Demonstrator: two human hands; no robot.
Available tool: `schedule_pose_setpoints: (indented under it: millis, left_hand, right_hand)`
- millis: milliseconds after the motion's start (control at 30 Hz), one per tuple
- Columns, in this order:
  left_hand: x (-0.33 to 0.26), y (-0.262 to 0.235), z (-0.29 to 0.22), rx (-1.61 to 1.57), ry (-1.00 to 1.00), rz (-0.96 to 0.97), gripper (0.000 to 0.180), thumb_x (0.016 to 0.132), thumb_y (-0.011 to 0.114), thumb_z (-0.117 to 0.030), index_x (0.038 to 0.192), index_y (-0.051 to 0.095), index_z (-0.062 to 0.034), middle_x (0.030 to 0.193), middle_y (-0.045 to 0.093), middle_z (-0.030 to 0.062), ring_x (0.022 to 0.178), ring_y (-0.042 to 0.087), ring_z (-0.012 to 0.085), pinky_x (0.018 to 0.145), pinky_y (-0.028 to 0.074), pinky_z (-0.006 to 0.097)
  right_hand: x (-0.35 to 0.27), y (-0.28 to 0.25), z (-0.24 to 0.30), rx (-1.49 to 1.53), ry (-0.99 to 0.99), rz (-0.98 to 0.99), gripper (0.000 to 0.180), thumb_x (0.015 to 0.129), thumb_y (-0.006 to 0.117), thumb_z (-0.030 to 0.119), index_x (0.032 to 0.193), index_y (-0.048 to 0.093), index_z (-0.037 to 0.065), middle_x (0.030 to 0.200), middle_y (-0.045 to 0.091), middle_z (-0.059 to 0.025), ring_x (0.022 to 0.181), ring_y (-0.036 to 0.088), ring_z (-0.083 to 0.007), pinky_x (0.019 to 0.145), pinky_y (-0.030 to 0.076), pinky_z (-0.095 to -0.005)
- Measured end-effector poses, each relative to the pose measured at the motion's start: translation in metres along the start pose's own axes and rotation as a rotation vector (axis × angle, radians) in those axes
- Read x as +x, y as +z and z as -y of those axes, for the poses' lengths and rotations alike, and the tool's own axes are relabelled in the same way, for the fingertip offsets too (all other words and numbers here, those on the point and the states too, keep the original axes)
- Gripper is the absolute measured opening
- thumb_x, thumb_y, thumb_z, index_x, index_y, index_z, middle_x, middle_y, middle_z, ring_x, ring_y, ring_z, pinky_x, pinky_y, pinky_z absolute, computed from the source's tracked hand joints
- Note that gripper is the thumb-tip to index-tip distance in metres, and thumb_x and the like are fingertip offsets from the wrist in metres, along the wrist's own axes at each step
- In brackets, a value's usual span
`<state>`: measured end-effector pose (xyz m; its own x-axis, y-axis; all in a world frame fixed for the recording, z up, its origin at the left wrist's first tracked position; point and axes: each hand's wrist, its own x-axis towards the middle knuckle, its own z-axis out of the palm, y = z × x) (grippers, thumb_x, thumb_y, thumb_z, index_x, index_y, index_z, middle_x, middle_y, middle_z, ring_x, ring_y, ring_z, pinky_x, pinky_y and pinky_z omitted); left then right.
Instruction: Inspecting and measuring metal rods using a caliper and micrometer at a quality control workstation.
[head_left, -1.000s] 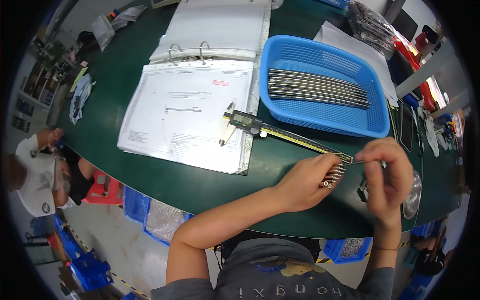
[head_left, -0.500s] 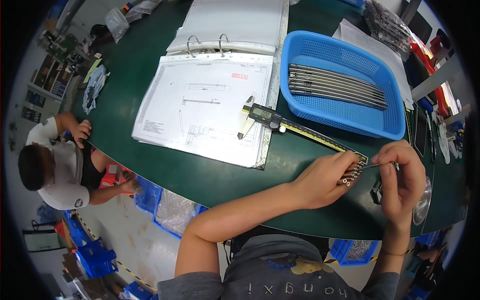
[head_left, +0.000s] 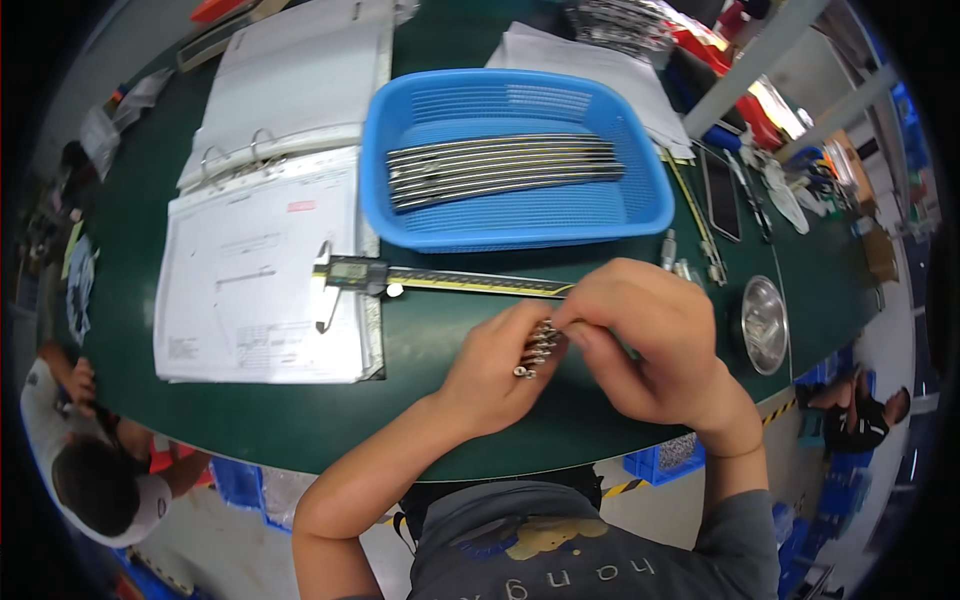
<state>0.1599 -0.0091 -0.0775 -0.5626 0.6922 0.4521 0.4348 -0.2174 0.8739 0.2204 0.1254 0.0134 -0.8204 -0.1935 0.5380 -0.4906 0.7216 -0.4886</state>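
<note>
My left hand [head_left: 495,370] is closed round a bundle of thin metal rods [head_left: 537,352], whose shiny round ends poke out by the thumb. Fingers pinched, my right hand [head_left: 650,345] touches this cluster of ends; what it grips is hidden behind its fingertips. Just beyond both hands lies a digital caliper [head_left: 460,281], its jaws resting over the drawing page of an open ring binder [head_left: 255,330]. Farther back, a blue perforated plastic basket [head_left: 520,240] holds several long metal rods [head_left: 505,168] lying side by side.
A round metal bowl [head_left: 765,325] stands right of my right hand. Past it lie a phone [head_left: 719,195], a yellow-edged strip [head_left: 695,212] and loose papers [head_left: 590,75]. One person [head_left: 95,470] sits at the left, another [head_left: 868,420] far right. Blue bins [head_left: 663,460] stand below the table edge.
My view has swung to the right, so the basket, binder and caliper appear farther left. My left hand keeps the rods; my right hand stays at their ends, its back turned more upward.
</note>
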Motion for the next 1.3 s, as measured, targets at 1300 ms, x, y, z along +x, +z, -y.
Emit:
schedule_pose_setpoints:
  millis: [1300]
  left_hand:
    - [-0.016,-0.013,-0.008,-1.252,-0.652,-0.448,0.030,0.090,0.042,-0.017,0.118,0.040,-0.0057,0.116,0.049,0.0145,0.109,0.048,0.0269,0.095,0.038,0.044]
  right_hand:
    - [-0.057,0.038,-0.015,0.170,0.136,-0.136,0.014,0.063,0.062,0.001,0.077,0.061,0.005,0.069,0.061,-0.0051,0.056,0.057,-0.0182,0.049,0.042,-0.0264]
